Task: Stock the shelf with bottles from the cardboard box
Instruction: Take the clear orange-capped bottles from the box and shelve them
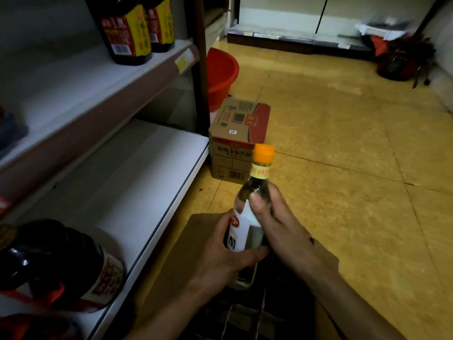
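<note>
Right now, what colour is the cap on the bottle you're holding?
Orange; the cap of the bottle shows clearly in the head view.

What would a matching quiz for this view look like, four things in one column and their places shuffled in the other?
Things:
1. orange-capped dark glass bottle with white label
2. round red plastic basin
3. pair of dark bottles with yellow-and-red labels
4. closed brown cardboard carton
Places:
A. on the upper white shelf
B. gripped by left hand and right hand
C. on the floor beyond the carton
D. on the floor at the end of the lower white shelf
Pairs: 1-B, 2-C, 3-A, 4-D
</note>
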